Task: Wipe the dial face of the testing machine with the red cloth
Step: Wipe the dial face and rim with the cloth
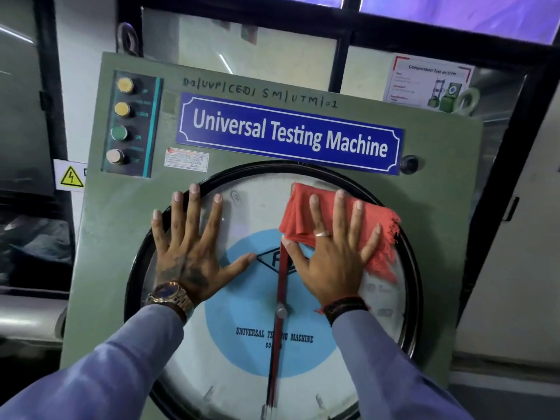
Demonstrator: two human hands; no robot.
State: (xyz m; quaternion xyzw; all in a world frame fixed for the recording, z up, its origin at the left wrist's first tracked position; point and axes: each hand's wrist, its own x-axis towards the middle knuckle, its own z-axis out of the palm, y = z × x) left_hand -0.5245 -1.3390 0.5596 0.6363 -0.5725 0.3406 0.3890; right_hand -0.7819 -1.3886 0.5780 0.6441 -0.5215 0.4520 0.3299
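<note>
The round dial face (257, 353) of the green testing machine (127, 244) fills the middle of the view, white with a light blue centre, a red pointer (280, 286) and a black rim. A folded red cloth (303, 213) lies flat on the dial's upper right part. My right hand (333, 253) presses on the cloth with fingers spread. My left hand (188, 247) lies flat and empty on the dial's upper left, its fingertips over the black rim.
A blue sign (288, 133) reading "Universal Testing Machine" sits just above the dial. A panel with several push buttons (121, 122) is at the machine's upper left. A yellow electrical warning label (71, 177) hangs at the left. A paper notice (430, 83) is posted behind at the upper right.
</note>
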